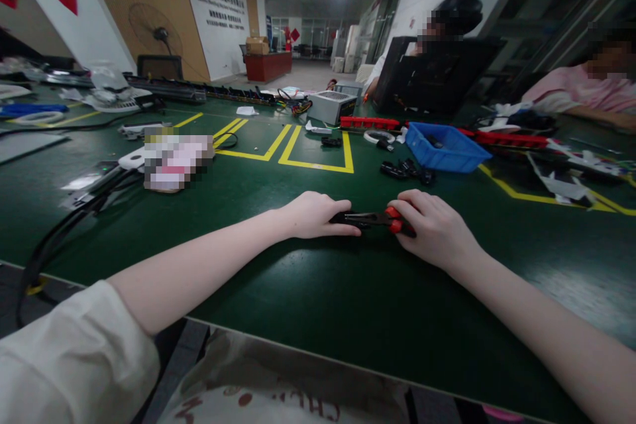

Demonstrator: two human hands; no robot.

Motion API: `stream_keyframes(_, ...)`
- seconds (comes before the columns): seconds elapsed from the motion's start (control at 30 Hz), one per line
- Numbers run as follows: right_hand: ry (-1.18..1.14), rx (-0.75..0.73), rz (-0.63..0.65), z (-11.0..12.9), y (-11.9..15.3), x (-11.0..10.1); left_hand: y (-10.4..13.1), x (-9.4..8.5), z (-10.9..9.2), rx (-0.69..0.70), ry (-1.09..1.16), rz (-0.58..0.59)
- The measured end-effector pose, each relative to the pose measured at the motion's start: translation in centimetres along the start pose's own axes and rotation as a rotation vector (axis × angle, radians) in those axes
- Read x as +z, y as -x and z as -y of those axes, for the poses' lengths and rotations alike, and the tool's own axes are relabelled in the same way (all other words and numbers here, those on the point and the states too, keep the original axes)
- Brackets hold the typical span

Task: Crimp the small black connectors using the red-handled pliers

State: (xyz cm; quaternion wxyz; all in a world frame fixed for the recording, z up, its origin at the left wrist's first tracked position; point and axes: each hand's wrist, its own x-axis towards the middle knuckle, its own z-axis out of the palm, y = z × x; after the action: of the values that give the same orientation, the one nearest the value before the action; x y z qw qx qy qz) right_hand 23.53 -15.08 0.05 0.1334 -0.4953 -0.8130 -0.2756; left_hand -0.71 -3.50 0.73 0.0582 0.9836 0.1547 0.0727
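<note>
Just above the green table (318, 298), my right hand (433, 228) is closed round the red handles of a pair of pliers (372, 218). The dark jaws of the pliers point left, toward my left hand (318, 215). Between the thumb and fingers of my left hand is a small black part (342, 217). The plier jaws overlap this part, and it is too dark to tell whether they grip it.
Behind my hands lie black parts (393, 170) beside a blue bin (444, 149). A grey power supply box (332, 108) stands farther back. A phone (179, 162) and black cables (74, 218) are at left. Two people sit across at right.
</note>
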Motion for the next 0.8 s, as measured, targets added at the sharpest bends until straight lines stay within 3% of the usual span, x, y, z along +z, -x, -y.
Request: stream_keyframes(0.8,0.034,-0.058,-0.002,0.00,-0.23,-0.10,-0.08,0.02,-0.03,0.000,0.009,0.016)
